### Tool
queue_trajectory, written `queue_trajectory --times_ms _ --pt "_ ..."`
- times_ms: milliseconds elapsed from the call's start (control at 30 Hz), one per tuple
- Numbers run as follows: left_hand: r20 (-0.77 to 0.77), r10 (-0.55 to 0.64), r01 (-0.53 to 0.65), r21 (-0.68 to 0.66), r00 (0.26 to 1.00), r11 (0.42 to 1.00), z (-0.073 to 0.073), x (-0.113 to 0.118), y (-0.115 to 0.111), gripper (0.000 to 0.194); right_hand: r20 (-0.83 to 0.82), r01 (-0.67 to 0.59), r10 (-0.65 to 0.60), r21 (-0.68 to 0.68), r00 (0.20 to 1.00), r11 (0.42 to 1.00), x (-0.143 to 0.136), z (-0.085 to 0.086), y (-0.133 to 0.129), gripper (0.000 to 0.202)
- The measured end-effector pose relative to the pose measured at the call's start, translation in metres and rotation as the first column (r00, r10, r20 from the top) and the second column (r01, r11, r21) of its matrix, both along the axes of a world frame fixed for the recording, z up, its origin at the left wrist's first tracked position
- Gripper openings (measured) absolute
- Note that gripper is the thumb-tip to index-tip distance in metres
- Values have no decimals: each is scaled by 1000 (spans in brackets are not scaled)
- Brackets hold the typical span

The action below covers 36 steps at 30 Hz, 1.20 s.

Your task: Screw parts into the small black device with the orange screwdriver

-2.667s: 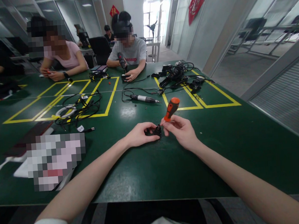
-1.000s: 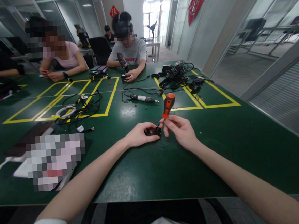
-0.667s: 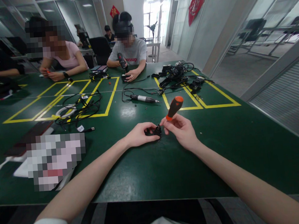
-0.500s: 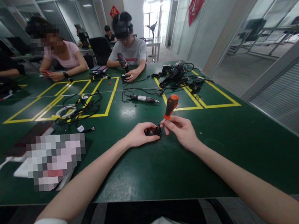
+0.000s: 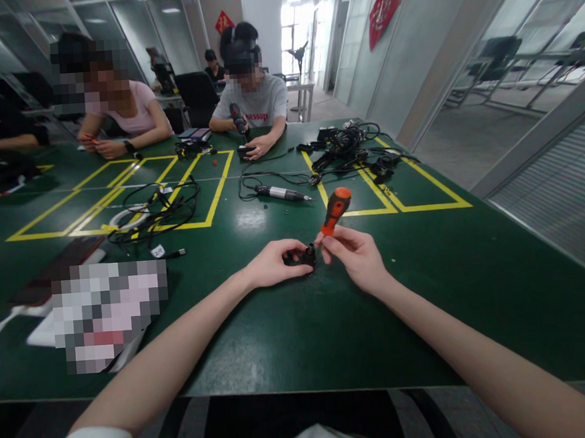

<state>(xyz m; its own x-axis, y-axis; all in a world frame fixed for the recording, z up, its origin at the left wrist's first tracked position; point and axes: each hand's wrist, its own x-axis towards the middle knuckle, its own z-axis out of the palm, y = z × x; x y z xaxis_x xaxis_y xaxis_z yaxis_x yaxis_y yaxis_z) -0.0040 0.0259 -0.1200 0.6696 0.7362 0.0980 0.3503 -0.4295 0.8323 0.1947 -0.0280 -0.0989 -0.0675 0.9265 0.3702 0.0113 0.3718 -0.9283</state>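
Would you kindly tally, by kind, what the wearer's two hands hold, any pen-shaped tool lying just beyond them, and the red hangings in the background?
Screwdriver, in the right hand: 1
Black part, partly covered, in the left hand: 1
Silver-and-black pen-shaped tool, on the table: 1
Red hangings: 2
Total: 5

"…assup" is printed in red on a grey T-shirt (image 5: 259, 98), 福 on a red diamond sign (image 5: 223, 22), and what may be "29" on a white tag (image 5: 158, 252)
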Motion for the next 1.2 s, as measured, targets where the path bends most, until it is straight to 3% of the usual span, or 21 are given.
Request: queue_trajectory --times_ms 767,967,1200 --pt "23 -25 25 29 999 999 -1 0 0 37 -133 -37 32 -34 991 999 -1 -3 0 40" --pt "-2 -15 15 85 1000 996 -2 1 0 33 -62 9 -9 2 998 1000 1 -3 1 39" --pt "17 -34 33 85 999 996 -2 1 -1 35 -94 -34 35 7 995 999 1 -5 1 38"
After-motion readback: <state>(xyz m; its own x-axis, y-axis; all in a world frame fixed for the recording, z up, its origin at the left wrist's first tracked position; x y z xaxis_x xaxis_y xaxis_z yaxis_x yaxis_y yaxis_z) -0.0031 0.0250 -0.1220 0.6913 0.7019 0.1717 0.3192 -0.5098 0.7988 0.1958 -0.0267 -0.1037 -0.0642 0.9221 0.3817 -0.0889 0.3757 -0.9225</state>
